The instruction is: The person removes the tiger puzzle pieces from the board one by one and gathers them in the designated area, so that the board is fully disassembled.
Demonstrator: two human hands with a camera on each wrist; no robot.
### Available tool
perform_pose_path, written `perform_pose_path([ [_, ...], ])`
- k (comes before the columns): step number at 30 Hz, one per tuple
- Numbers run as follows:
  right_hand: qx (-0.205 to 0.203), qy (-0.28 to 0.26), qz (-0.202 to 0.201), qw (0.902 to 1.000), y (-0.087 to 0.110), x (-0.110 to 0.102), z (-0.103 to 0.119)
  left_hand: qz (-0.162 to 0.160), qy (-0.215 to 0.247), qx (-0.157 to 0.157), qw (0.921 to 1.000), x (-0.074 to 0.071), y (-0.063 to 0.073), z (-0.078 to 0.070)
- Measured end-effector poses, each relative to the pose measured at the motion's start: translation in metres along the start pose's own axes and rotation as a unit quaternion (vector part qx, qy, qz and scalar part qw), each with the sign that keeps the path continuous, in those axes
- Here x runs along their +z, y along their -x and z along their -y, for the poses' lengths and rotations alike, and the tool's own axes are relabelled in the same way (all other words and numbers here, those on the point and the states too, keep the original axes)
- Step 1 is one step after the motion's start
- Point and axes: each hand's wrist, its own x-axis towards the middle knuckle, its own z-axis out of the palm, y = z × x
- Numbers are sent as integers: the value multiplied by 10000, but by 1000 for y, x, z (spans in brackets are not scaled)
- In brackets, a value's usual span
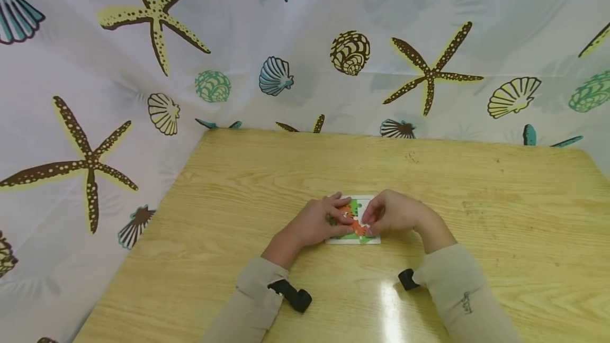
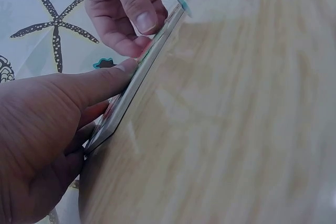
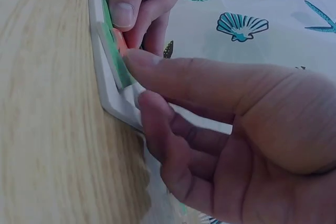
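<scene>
Puzzle board (image 1: 352, 243): it lies on the tabletop (image 1: 286, 173), a little below the centre of the head frame, between both hands.
Left hand (image 1: 320, 222): fingers are spread, nearly straight, resting over the board; they grip nothing.
Right hand (image 1: 396, 213): its grip is almost closed, thumb and forefinger pinching the end of a green-and-orange piece (image 3: 113, 56).
Good way: I would steady the board, then level this piece before pressing.
Views: right wrist shows the piece's edge raised above the white rim; head view hardly shows this.
</scene>
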Motion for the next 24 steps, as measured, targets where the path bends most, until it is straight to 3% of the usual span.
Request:
perform_pose_path([
  [5,182,410,-17,9990,3,2,5,-20,60,0,10000,1,0,1],
  [11,134,338,-75,9993,5,0,3,-12,106,-48,9999,2,1,1],
  [15,129,-284,47,9995,6,-1,-2,-35,137,-84,9999,3,3,1],
  [20,103,-1236,234,9920,7,-4,-11,-11,125,-116,9999,4,4,2],
  [24,112,-1499,151,9885,8,-11,-15,-1,35,-33,10000,2,2,3],
])
